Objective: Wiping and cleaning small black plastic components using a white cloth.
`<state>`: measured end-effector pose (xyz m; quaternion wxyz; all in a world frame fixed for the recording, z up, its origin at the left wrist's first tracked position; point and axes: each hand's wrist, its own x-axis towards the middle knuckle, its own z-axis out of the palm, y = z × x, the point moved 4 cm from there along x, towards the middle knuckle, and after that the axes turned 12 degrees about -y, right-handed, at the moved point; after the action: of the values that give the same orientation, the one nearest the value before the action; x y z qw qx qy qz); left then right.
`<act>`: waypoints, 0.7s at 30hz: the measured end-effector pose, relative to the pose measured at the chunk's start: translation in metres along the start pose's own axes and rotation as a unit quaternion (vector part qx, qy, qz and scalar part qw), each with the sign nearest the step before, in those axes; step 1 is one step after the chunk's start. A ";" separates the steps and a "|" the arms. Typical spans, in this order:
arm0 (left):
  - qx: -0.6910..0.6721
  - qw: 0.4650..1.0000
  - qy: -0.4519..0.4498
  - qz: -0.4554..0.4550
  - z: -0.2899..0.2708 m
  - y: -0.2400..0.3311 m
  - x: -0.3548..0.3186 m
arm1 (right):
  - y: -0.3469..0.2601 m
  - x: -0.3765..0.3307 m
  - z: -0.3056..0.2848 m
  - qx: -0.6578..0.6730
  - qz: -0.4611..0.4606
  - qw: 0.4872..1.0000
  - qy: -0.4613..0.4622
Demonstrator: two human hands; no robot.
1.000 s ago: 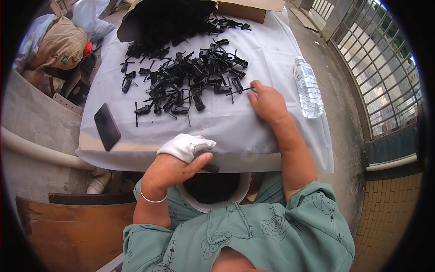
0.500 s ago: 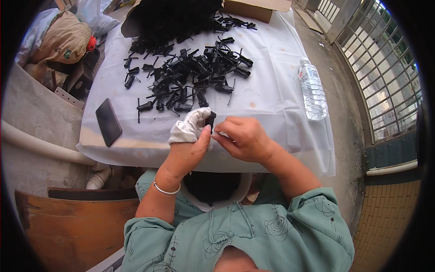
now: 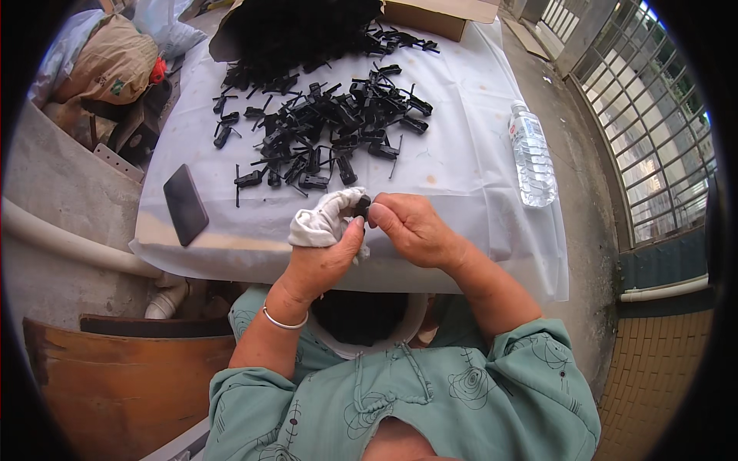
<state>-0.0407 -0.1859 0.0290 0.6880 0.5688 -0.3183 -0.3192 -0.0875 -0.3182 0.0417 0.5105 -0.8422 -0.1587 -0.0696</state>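
With the left grip (image 3: 332, 237) clamped on a small black part (image 3: 362, 206), pressing with the bare thumb and wrapping the other fingers in white cloth (image 3: 317, 223), perhaps a glove. With the right grip (image 3: 413, 229) bare and curled, thumb and fingers drawn together just to the right of the same part, apparently touching. Impossible to tell, behind the curled fingers, whether pinching some thin piece of that part or only pressing against its side. Held between both grips, then, over the near edge of the bench (image 3: 470, 100). Judging from this pose, probably in the middle of handling one single part, left for holding, right for the fine work. Calling next, in careful judgement, for a firm left hold, for small and measured force from the right fingertips, and for attention against slipping on the cloth. Note, just beyond the grip, a loose heap (image 3: 338, 115) of similar black parts, with thin rods sticking out in many directions, and farther beyond, a large dark mass (image 3: 300, 34) beside a cardboard box (image 3: 434, 23). Note also a dark phone (image 3: 185, 205) to the left of the grip, a clear bottle (image 3: 532, 157) well apart to the right, and a pale round container (image 3: 420, 311) below.
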 end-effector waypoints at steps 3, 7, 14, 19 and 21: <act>0.087 0.996 0.031 0.008 -0.001 -0.006 -0.004 | -0.003 0.001 0.005 -0.041 0.030 0.999 -0.016; 0.353 0.924 0.058 0.131 0.002 0.001 -0.006 | 0.006 0.001 0.015 -0.033 0.057 0.997 0.036; 0.078 0.989 0.037 0.117 -0.009 -0.002 -0.002 | 0.001 0.004 0.000 0.030 0.052 0.998 -0.004; -0.070 0.997 0.030 0.012 -0.013 0.000 0.000 | 0.002 0.001 -0.007 -0.081 -0.006 0.995 -0.061; -0.005 1.000 0.014 -0.004 -0.012 0.001 0.001 | -0.002 0.001 -0.007 -0.099 -0.071 0.992 -0.017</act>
<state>-0.0308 -0.1796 0.0283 0.6941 0.5710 -0.3047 -0.3151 -0.0874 -0.3236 0.0471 0.4159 -0.8762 -0.2189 -0.1068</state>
